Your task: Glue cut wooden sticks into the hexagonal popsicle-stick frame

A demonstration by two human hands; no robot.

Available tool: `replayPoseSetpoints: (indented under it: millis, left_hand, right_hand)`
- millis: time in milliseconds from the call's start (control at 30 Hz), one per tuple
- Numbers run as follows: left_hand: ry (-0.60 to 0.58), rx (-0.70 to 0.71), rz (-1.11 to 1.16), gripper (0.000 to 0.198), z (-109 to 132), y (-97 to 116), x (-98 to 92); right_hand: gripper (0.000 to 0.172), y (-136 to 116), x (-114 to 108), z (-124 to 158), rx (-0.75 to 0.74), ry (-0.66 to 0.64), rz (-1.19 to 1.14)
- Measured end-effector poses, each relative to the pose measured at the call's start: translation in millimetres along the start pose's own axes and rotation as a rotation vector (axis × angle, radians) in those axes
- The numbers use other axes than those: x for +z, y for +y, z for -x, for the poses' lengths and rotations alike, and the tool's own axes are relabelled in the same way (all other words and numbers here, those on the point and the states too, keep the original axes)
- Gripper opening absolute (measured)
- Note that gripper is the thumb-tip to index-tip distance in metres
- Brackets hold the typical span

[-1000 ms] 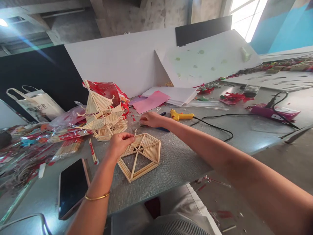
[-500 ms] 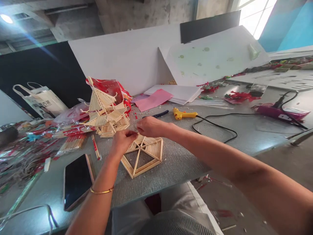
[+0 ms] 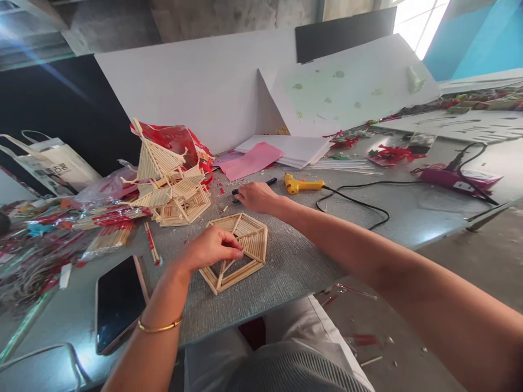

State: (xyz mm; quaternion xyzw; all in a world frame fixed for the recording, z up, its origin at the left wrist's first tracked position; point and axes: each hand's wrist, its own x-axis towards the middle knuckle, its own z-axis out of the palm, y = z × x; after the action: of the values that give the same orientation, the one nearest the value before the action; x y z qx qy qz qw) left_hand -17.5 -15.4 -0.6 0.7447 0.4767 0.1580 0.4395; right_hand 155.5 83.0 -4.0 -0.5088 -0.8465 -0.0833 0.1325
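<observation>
Wooden stick hexagon (image 3: 245, 245) under curled L hand (image 3: 212, 247), R hand (image 3: 255, 196) closed by dark tool (image 3: 253, 186), bag print unreadable

Bright window daylight, lens flare, warped edges

The left hand (image 3: 212, 247) has dropped onto the stick hexagon (image 3: 239, 250) centre; the right hand (image 3: 255, 196) has left the hexagon for the dark-handled tool (image 3: 253, 187) beyond it

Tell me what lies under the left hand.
The left hand rests on the flat hexagonal stick panel, lying on the grey table. The panel's centre is covered by the fingers, so anything pinched there is hidden.
</observation>
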Motion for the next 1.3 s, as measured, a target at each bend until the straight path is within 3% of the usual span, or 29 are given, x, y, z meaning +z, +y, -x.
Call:
replayPoseSetpoints:
  millis: [333,633,933,1300]
  left_hand:
    - [-0.010,0.033,-0.198,0.015,-2,-6,0.8]
    - [-0.115,0.002,-0.358,0.025,-4,-1,2.3]
    - [-0.178,0.010,-0.395,0.026,-2,4,4.7]
    - [-0.165,0.029,-0.391,0.025,0,7,5.6]
  right_hand:
    - [0.040,-5,-1,2,-0.056,-0.043,0.006]
    - [0.037,-7,-3,2,-0.057,-0.086,0.029]
    - [0.037,-9,-6,4,-0.076,-0.109,0.028]
    - [0.033,-10,-4,4,-0.110,-0.112,0.038]
